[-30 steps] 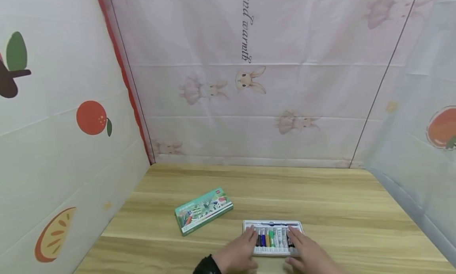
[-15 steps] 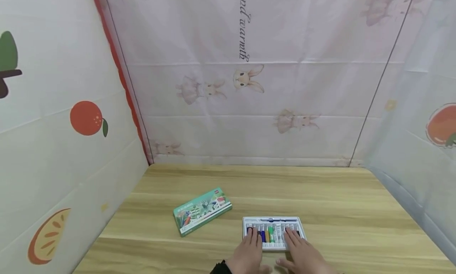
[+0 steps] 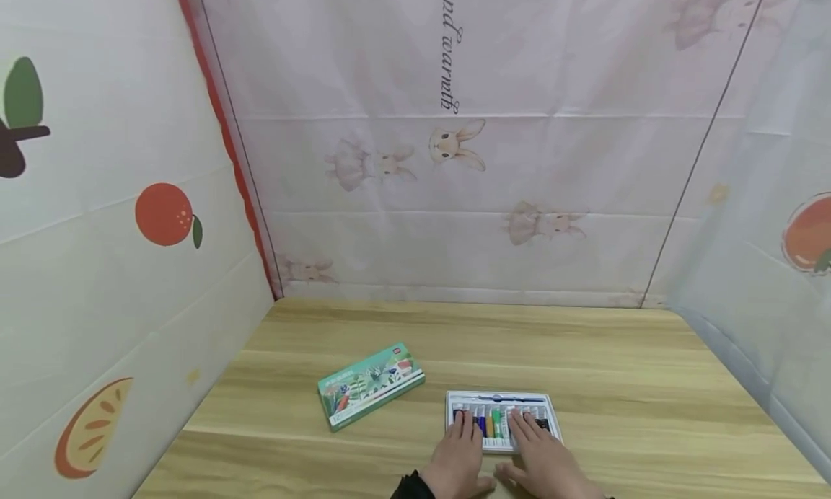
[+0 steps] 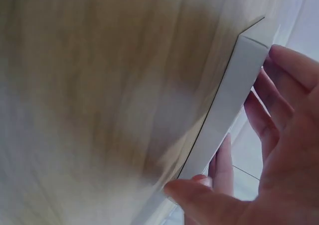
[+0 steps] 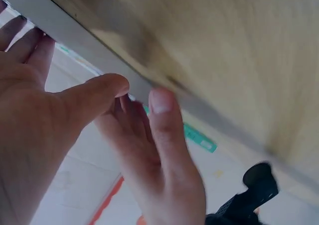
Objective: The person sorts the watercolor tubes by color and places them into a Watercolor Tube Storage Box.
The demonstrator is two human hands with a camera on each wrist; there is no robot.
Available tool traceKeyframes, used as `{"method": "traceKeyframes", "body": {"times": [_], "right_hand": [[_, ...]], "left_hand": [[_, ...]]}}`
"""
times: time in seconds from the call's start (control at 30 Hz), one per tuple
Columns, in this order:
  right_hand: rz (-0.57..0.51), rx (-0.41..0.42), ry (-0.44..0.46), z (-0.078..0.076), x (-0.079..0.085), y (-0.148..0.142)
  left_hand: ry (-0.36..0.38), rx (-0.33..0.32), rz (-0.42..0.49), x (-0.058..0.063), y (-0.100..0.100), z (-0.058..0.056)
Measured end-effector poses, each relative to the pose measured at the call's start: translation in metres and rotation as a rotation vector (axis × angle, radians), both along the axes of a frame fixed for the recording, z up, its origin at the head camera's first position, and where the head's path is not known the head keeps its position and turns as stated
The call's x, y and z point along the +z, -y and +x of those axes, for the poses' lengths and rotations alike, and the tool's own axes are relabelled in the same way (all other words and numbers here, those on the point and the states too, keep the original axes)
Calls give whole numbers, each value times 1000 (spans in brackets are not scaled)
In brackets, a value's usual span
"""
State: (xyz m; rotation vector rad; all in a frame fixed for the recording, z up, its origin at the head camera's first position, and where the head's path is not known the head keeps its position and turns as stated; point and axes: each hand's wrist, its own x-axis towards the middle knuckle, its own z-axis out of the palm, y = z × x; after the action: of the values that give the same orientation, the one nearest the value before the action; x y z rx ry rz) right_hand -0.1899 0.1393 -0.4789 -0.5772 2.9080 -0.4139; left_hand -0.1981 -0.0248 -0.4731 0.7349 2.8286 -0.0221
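Observation:
A shallow white tray (image 3: 555, 421) of paint tubes lies on the table, long side toward me. Its upright tubes, with a green one (image 3: 497, 424) among them, sit below a thin paintbrush (image 3: 513, 399) along the far edge. My left hand (image 3: 456, 459) rests its straight fingers over the left tubes. Over the right tubes lie the extended fingers of my right hand (image 3: 547, 457). Both thumbs are at the near side, close to each other. The tray's near wall (image 4: 224, 100) shows in the left wrist view. Tubes beneath the fingers are hidden.
A flat green box (image 3: 371, 386) with a colourful printed lid lies at an angle to the left of the tray. Wood-grain tabletop (image 3: 636, 383) surrounds both. Printed cloth walls (image 3: 402, 254) rise behind and at both sides.
The tray has moved slightly away from me. My hands have come in from its left and right ends, closer together, with the fingers over the tubes. The green box stays put.

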Motion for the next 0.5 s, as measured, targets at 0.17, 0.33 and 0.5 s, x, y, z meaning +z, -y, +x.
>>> {"method": "traceKeyframes", "body": {"times": [0.17,0.33,0.5], "right_hand": [[13,-12,-64,-1,0,4],[33,-8,-135,-2,-2,10],[76,-35,-176,-2,-5,10]], "left_hand": [[-30,31,7,1,-4,1],[-25,61,1,-1,-8,-1],[-48,93,-40,-3,-14,-1]]}}
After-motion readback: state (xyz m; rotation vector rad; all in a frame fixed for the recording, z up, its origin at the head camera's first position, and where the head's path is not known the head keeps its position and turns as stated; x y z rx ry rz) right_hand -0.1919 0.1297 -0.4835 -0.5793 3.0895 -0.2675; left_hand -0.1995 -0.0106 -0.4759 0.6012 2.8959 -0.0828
